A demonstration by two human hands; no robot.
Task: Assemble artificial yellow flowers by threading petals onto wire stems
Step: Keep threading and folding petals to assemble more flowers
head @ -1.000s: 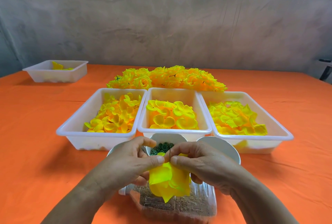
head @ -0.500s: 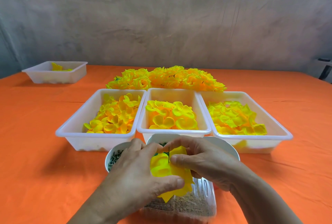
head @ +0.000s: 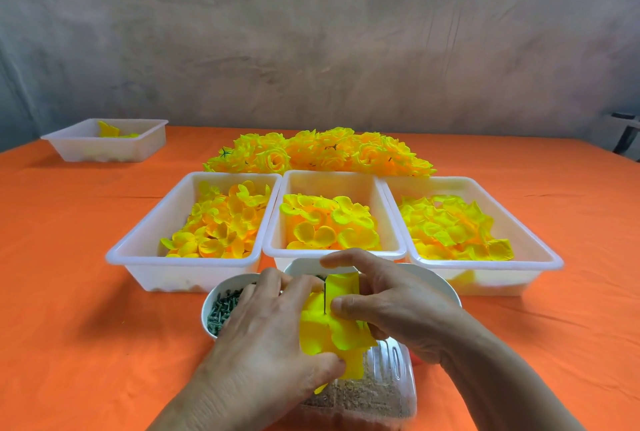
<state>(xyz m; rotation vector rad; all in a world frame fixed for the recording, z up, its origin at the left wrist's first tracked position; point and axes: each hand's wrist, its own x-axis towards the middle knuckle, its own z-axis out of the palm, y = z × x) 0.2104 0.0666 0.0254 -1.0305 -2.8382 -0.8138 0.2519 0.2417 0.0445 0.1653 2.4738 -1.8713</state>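
The petal cluster point(head: 332, 333) is bright yellow: several rounded fabric lobes overlapping, with a thin dark wire stem point(head: 325, 295) standing up through the middle. It sits between the two hands. The left hand point(head: 273, 337) wraps it from its own side, fingers curled over the top and thumb pressed under the lower edge. The right hand point(head: 391, 306) grips it from the opposite side, with its thumb against the petals just beside the wire and its forefinger arched above.

Under both hands lies a clear plastic box point(head: 388, 392) of fine brownish stuff; its kind cannot be told. Touching distance from the left hand's knuckles, a white bowl point(head: 216, 295) holds small dark green pieces.

Beyond the fingertips stand the left tray point(head: 145, 257), middle tray point(head: 381, 209) and right tray point(head: 540, 250), side by side on the orange tabletop point(head: 69, 292). Each is white and holds loose yellow petals. Past them is a heap of finished flowers point(head: 322, 152). Far beyond the left hand, a fourth tray point(head: 114, 150) holds a few yellow pieces.
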